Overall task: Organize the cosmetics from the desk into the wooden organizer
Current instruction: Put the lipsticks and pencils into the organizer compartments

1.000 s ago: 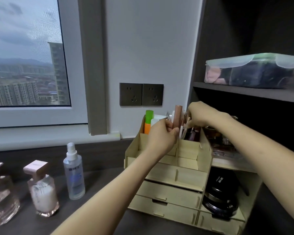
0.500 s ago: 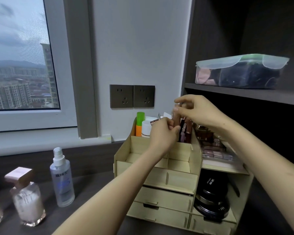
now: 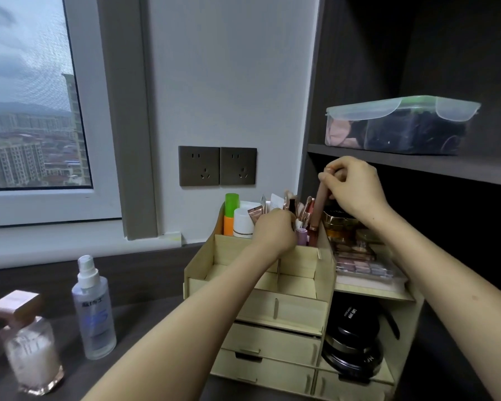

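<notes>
right hand up high over the back of the wooden box, fingertips pinched on the top of a pink tube. tube upright, bottom end down among the crowded brushes and sticks in the back slot. left hand lower, just beside the tube, fingers curled in among those sticks — cannot tell if pinching one or only holding them aside.

front slots of the box bare. drawers shut. round black jars in the side hole, a flat colour tray on the shelf above them.

still out on the desk: a spray bottle and a square bottle with a pink cap, well apart from the box. so, by the look of it, a good part done, more to go.

what could go wrong: back slot very full, so a hard push could jam the tube or knock a thin brush out. tube held only by the tip — could tip sideways and lean on the gold jar next door. left arm low over the front slots, so a quick pull back could bump the light box.
</notes>
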A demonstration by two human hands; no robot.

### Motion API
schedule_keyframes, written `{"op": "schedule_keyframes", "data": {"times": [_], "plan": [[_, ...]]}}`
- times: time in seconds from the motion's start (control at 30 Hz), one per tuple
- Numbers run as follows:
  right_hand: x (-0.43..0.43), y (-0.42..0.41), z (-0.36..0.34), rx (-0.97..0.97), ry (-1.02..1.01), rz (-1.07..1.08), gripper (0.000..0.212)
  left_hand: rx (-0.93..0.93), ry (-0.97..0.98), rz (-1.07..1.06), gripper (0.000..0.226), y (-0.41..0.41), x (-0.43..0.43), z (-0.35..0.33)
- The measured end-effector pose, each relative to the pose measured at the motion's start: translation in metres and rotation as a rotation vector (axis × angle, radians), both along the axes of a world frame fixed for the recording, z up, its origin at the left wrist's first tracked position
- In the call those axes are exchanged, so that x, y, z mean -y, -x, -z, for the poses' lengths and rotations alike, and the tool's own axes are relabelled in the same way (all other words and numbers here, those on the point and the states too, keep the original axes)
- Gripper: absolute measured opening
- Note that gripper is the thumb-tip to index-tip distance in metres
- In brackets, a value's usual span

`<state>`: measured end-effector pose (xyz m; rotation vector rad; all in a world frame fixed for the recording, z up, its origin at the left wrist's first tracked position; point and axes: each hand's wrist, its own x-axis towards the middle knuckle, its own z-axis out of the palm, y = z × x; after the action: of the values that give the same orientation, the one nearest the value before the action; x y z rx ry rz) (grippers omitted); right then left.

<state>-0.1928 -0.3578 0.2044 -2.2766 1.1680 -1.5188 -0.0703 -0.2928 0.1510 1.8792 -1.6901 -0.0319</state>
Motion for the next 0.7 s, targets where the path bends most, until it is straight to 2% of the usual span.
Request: {"op": "schedule_keyframes", "data": {"times": [0.07,0.2,0.3,0.4,0.47,0.5,0.7], "plan": [[0.0,-0.005,0.003,-0.025,0.0,-0.02,0.011,-0.035,-0.014,0.007,0.03,-0.002,-0.001,0.002],[-0.003,-0.013,0.008,-0.193,0.009,0.016,0.013,-0.102,-0.002,0.009,0.037,-0.007,-0.01,0.004],[-0.005,-0.013,0.001,-0.241,-0.014,0.031,0.013,-0.118,-0.01,0.0,0.029,-0.014,-0.016,0.002],[-0.006,-0.011,-0.003,-0.254,-0.036,0.04,0.014,-0.147,-0.03,-0.023,0.043,-0.025,-0.017,0.003],[-0.005,-0.01,0.001,-0.259,-0.049,0.051,0.013,-0.178,-0.019,-0.032,0.04,-0.03,-0.023,0.002],[-0.004,-0.01,0.004,-0.271,-0.058,0.054,0.012,-0.19,-0.008,-0.023,0.034,-0.031,-0.027,0.002],[-0.002,-0.011,0.016,-0.342,-0.075,0.058,0.017,-0.238,0.125,0.001,0.042,-0.035,-0.051,-0.002]]}}
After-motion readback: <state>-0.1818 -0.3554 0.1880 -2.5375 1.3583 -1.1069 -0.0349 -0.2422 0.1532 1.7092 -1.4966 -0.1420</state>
